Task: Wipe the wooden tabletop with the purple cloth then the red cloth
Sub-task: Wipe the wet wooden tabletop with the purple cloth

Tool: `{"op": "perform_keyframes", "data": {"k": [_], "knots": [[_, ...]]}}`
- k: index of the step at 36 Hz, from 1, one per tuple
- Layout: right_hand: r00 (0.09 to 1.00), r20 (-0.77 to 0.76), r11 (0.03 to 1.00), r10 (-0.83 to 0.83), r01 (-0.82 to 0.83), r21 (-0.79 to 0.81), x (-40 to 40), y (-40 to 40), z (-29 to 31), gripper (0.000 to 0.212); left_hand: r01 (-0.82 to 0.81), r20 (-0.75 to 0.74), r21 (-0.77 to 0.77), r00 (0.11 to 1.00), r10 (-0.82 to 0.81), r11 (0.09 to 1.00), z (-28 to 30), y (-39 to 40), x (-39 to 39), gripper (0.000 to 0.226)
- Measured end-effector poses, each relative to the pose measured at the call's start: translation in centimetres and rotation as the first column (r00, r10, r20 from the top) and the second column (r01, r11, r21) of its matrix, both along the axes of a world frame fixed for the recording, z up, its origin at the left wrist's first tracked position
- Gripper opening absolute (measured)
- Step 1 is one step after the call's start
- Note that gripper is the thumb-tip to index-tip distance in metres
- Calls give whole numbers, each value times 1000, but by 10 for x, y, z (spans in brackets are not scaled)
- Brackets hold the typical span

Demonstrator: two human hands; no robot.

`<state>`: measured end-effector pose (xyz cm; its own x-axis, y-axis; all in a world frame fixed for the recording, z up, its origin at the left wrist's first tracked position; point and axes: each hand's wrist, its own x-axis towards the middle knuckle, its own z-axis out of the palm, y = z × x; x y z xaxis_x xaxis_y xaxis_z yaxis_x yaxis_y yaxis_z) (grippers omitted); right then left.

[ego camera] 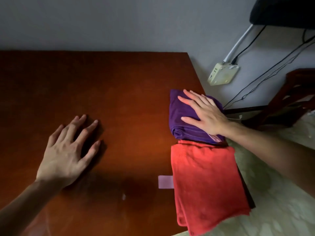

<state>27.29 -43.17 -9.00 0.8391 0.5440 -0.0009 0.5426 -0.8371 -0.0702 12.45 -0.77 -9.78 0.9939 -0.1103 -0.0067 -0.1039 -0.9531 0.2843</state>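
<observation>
A folded purple cloth [180, 116] lies at the right edge of the dark wooden tabletop [110, 92]. My right hand [204, 113] rests flat on top of it, fingers spread and pointing left, not curled around the fabric. Just in front of it, touching its near edge, lies a folded red cloth [206, 183] that overhangs the table's right edge. My left hand [68, 150] lies flat on the bare wood at the left, fingers apart, holding nothing.
A small pale purple tag [165, 181] sticks out from the red cloth's left side. Beyond the right edge are a white power strip [223, 74] on the wall with black cables, a dark wooden chair [293, 99], and patterned floor.
</observation>
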Motion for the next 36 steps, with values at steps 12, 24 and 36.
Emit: {"op": "perform_keyframes", "data": {"k": [12, 24, 36], "knots": [[989, -55, 989, -136, 139, 50, 163, 64, 13, 87, 3, 14, 26, 1000, -4, 1000, -3, 1, 5, 64], [789, -80, 783, -609, 615, 98, 160, 157, 3, 94, 12, 34, 29, 999, -13, 1000, -3, 1, 5, 64], [964, 4, 961, -265, 263, 89, 0, 195, -6, 102, 11, 128, -97, 992, 1, 995, -9, 5, 6, 51]]}}
